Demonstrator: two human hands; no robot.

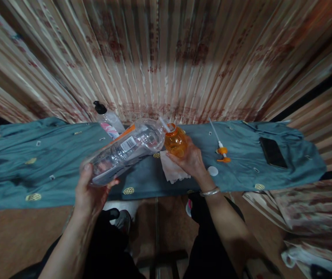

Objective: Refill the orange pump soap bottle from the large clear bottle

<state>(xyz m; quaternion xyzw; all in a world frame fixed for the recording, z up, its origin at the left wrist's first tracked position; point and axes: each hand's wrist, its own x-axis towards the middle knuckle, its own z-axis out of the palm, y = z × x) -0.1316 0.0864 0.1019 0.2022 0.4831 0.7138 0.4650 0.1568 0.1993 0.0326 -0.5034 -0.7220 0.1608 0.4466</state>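
My left hand [92, 190] grips the base of a large clear plastic bottle [128, 149] with a barcode label, tilted so its neck points right. Clear liquid seems to run from its mouth, though I cannot be sure. Wrapped around a small orange see-through bottle [176, 143] is my right hand [190, 157], and that bottle's open top meets the big bottle's neck. Beneath them a pale cloth or tissue [173, 168] lies on the table. An orange and white pump head [223, 151] with a clear tube rests to the right, near a white round cap [213, 171].
A teal patterned cloth [58, 162] covers the long narrow table. At its back left stands a clear pump bottle [109, 120] with a black top. A black phone [272, 152] lies at the right end. Pleated curtains [160, 58] hang close behind.
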